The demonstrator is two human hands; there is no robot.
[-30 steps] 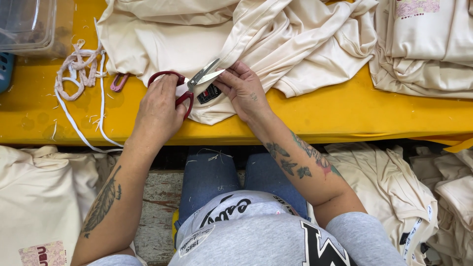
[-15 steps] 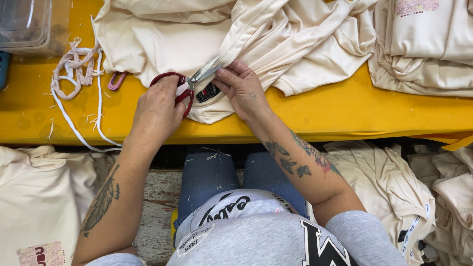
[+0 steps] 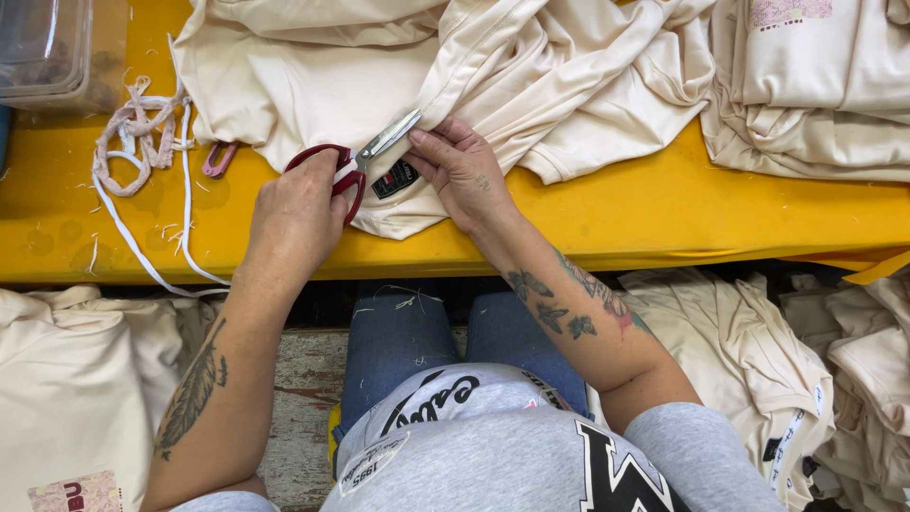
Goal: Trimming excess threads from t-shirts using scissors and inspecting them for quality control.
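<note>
Our left hand (image 3: 299,213) is closed around the red handles of the scissors (image 3: 365,159), and the short blades point up and to the right with only a thin gap between them. Our right hand (image 3: 464,171) pinches a fold of the cream garment (image 3: 531,76) just at the blade tips, thumb and fingers pressed together on the cloth. The garment lies spread over the middle of the yellow table (image 3: 664,213), and its lower part with a small dark label (image 3: 395,178) hangs close to the front edge.

To cut well here, we think the pinching hand should keep the fold tight and raised, so the blades catch only what must be trimmed and not the cloth under it. Small, slow snips with the tips seem safer than one long cut.

Near the left edge of the table lie white fabric strips (image 3: 137,152) and a small pink clip (image 3: 219,159). More cream garments (image 3: 815,85) are stacked at the far right corner.
</note>
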